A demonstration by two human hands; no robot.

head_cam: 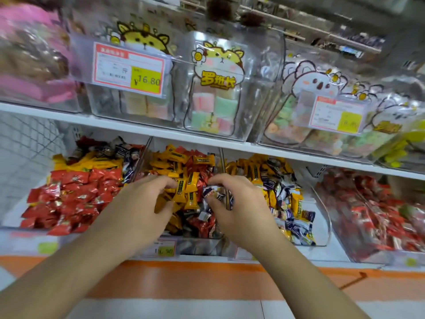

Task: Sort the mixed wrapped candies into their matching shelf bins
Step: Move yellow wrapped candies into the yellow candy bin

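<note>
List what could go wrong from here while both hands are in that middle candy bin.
1. The right hand pinches a blue-and-white candy above the middle bin; a loose pinch could drop it back into the mix.
2. The left hand curls round several yellow candies; some may slip out, possibly over the bin's front.
3. The right bin holds yellow and blue-and-white pieces mixed, so a piece could easily be misplaced there.

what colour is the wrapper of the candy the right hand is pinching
Dark blue and white, seen in the head view: the candy is pinched by the right hand.
</note>
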